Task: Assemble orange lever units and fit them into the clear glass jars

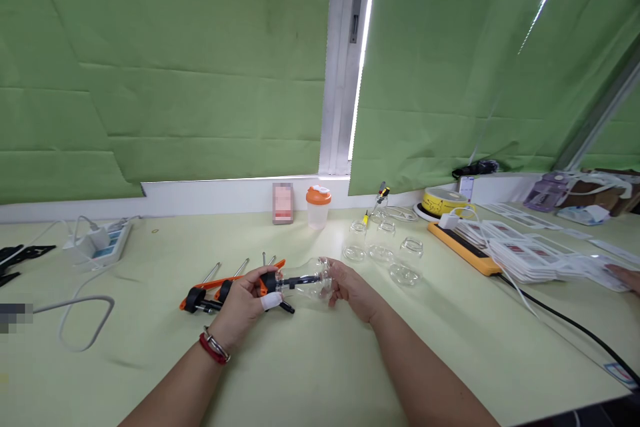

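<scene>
A transparent bottle [314,268] lies nearly level between my hands, just above the table. My right hand [353,290] is closed round its base end. At the mouth end, my left hand [244,303] grips a black-and-orange dispenser top [268,283], whose dark stem extends inside the bottle. Whether the top is fastened on cannot be made out. White tape wraps a digit of my left hand. Behind and beside that hand lie several similar black-and-orange tops [194,300] with thin tubes, partly hidden. Several empty transparent bottles [409,263] stand beyond my right hand.
An orange-lidded cup [319,208] stands near the wall. Screwdrivers [383,195] rise behind the bottles. On the right are an orange power strip [463,250], stacked white packs [520,253] and another person's hand [625,275]. A white power strip [113,243] and cables occupy the left.
</scene>
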Available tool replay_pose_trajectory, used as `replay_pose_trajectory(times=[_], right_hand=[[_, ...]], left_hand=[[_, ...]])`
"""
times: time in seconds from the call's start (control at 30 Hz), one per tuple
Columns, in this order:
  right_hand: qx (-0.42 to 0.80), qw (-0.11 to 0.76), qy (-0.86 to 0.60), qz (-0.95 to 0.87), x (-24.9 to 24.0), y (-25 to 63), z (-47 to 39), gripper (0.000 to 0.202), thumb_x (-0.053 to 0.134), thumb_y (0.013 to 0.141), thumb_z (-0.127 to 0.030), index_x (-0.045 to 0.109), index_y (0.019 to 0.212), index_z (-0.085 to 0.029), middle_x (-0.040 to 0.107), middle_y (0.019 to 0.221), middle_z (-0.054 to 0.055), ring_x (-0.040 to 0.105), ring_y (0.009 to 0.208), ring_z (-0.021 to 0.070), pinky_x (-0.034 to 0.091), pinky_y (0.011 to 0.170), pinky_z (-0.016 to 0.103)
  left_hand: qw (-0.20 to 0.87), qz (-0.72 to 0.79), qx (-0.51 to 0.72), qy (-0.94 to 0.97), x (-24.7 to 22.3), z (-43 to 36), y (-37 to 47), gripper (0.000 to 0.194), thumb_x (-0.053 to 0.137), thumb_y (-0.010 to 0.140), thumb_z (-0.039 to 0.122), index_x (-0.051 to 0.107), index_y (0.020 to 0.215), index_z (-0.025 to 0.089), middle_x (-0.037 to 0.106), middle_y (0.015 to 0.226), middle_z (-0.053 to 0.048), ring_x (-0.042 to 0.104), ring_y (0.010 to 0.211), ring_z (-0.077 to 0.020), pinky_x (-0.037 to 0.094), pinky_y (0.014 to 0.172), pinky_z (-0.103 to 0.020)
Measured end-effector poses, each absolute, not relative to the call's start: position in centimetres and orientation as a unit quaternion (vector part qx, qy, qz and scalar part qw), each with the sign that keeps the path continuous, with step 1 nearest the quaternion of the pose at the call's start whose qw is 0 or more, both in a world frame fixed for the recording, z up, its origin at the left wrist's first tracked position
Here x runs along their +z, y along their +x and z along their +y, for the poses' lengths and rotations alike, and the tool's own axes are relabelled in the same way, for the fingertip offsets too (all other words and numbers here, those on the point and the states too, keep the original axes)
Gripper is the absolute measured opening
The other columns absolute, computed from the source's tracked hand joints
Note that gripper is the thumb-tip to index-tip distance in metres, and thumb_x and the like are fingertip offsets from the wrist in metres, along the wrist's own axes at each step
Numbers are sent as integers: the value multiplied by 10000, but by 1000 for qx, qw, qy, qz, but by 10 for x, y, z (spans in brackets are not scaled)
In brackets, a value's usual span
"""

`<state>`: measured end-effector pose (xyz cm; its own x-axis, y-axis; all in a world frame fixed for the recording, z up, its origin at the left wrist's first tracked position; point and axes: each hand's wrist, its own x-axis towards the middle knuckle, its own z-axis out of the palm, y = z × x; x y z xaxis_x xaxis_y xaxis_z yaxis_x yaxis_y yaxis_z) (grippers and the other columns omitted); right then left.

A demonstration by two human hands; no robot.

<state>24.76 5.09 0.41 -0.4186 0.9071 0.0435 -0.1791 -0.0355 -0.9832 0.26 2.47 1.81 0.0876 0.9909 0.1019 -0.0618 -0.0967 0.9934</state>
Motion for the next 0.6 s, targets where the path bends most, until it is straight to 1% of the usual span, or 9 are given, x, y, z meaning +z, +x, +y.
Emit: replay_pose_trajectory(times=[0.07,0.1,0.13,0.2,0.27,0.4,0.6], right_hand=[[627,443,-319,-555,8,250,49,608,581,809,-503,397,1354,-305,484,1239,93,589,881,176,495,654,303],[620,449,-314,-561,9,251,48,631,620,793,-460,381,1363,-332,434,1301,85,569,937,183,495,702,317],[613,452,-310,-569,11,252,47,650,654,773,-421,385,1360,-343,416,1322,79,552,968,188,490,730,326],[607,449,-306,-581,12,252,46,653,695,739,-369,430,1335,-334,437,1297,81,542,981,201,481,733,330],[611,444,-306,-580,12,252,46,619,699,731,-363,473,1305,-315,467,1254,87,559,956,210,475,706,323],[628,441,-310,-562,10,250,47,561,675,748,-402,502,1271,-298,505,1172,85,598,891,208,462,642,293],[653,428,-323,-535,8,247,49,558,641,767,-482,498,1249,-240,561,1025,70,605,717,156,447,577,269]], left_hand=[[505,445,518,528,19,25,2,536,811,557,228,628,1059,187,685,1056,-87,625,949,-225,522,830,-350],[504,446,520,526,20,24,2,543,812,555,233,626,1063,190,688,1044,-83,626,935,-219,523,825,-346],[504,447,520,525,20,24,2,548,813,555,237,624,1067,192,692,1035,-79,628,926,-215,523,821,-343],[507,447,520,522,22,24,3,557,814,549,243,623,1070,191,699,1017,-76,631,911,-213,523,813,-338],[511,447,518,520,23,23,3,567,817,543,244,623,1072,184,703,1006,-80,636,900,-215,523,807,-339],[516,448,514,518,24,23,4,564,820,534,247,634,1062,184,707,1019,-84,641,914,-227,521,819,-349],[513,448,519,517,21,24,4,543,826,523,234,645,1033,189,700,1070,-96,629,975,-241,521,840,-362]])
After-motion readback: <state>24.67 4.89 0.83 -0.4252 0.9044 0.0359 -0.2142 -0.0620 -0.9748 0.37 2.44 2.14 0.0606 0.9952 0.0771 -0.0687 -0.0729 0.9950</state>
